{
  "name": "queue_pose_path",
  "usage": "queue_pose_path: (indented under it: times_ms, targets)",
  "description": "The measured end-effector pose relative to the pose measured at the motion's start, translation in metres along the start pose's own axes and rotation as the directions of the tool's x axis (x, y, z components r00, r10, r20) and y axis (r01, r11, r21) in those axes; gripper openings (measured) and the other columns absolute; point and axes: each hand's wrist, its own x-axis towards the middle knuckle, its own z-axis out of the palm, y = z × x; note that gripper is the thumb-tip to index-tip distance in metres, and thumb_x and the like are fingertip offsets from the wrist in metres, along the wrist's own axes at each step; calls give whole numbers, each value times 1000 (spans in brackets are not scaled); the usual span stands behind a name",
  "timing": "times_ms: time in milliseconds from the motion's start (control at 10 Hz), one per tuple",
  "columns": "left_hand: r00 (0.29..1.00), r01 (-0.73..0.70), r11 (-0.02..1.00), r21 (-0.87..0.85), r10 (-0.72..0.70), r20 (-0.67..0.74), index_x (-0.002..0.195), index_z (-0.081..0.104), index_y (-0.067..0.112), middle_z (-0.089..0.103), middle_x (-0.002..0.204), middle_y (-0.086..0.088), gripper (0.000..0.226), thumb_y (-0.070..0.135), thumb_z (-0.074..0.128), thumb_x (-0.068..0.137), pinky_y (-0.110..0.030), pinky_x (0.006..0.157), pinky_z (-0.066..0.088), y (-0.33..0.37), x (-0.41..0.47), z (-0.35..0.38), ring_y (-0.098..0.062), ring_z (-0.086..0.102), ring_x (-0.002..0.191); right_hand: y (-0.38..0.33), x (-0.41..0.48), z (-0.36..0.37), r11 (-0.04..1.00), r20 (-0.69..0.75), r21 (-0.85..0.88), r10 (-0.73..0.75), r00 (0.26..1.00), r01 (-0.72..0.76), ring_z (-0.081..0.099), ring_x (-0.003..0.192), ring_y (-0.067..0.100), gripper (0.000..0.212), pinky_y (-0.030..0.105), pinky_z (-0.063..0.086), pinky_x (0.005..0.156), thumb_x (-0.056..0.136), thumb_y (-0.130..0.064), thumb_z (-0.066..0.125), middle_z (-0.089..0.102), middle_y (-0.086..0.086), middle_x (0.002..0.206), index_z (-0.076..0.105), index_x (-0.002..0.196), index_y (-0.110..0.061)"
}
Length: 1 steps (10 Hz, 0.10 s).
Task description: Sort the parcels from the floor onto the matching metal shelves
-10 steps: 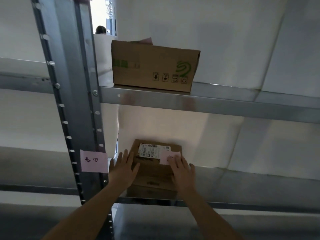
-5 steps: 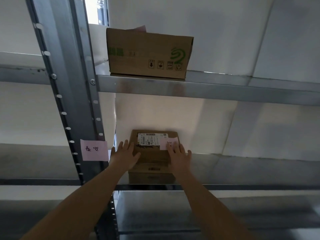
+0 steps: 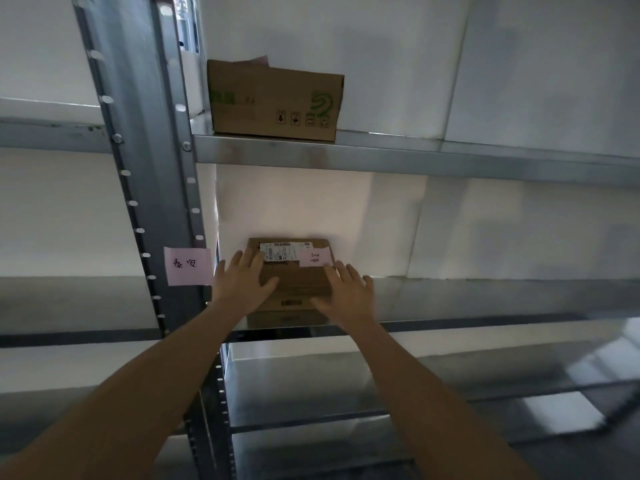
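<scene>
Both hands, left (image 3: 242,282) and right (image 3: 346,292), lie spread flat, gripping nothing, on the parcel (image 3: 294,282); shelf (image 3: 450,299) beneath.

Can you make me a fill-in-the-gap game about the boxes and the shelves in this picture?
1. The small cardboard parcel has both hands lying ____ on its top.
2. The sticky note on the shelf post is coloured ____.
3. The bigger cardboard box sits on the shelf ____ the small parcel.

Missing words: flat; pink; above
</scene>
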Motion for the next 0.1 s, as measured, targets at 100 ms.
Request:
queue_pose_path:
  times_ms: [100]
  targets:
    - [995,-34,999,20,36,-96,145,18,17,18,156,-8,67,51,36,91,-50,115,15,11,-13,-15,-27,15,143,5,-12,-24,1000,-8,-23,-10,1000,10,16,146,26,78,49,15,115,87,-60,45,17,5,160,14,149,-25]
